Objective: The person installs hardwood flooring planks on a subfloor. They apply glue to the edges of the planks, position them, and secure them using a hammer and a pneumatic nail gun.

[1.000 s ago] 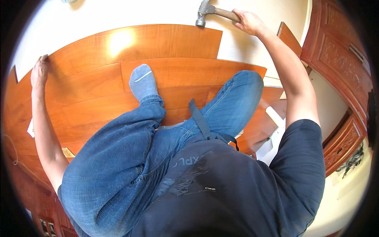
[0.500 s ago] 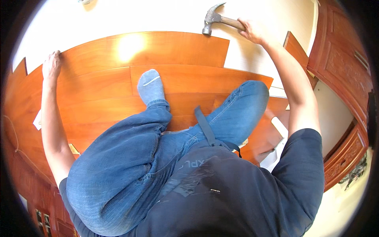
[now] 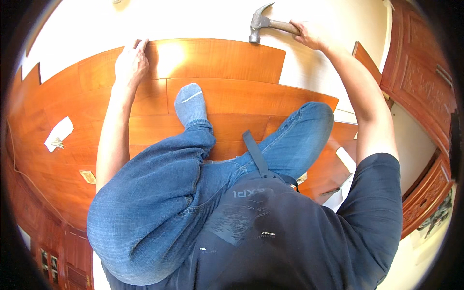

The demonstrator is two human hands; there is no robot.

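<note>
My right hand (image 3: 310, 35) grips the wooden handle of a claw hammer (image 3: 258, 23). The hammer's claw points away from me, and its striking face is at the far edge of an orange-brown floor plank (image 3: 222, 57), near that plank's right end. On the same far edge, well to the left, rests my left hand (image 3: 131, 64), its fingers stretched out over the rim and holding nothing. Nearer me, laid planks (image 3: 251, 96) run in rows, and my socked foot is on them.
Pale underlay (image 3: 193, 19) spreads beyond the planks. A loose plank (image 3: 366, 60) lies at the right beside a carved wooden cabinet (image 3: 411, 53). A white paper or packet (image 3: 59, 133) and a small yellowish card (image 3: 87, 177) lie on the left floor. Something white (image 3: 345, 162) is beside my right knee.
My left hand has moved rightward along the plank's far edge, closer to the middle. The hammer and my right hand have stayed in nearly the same place.
</note>
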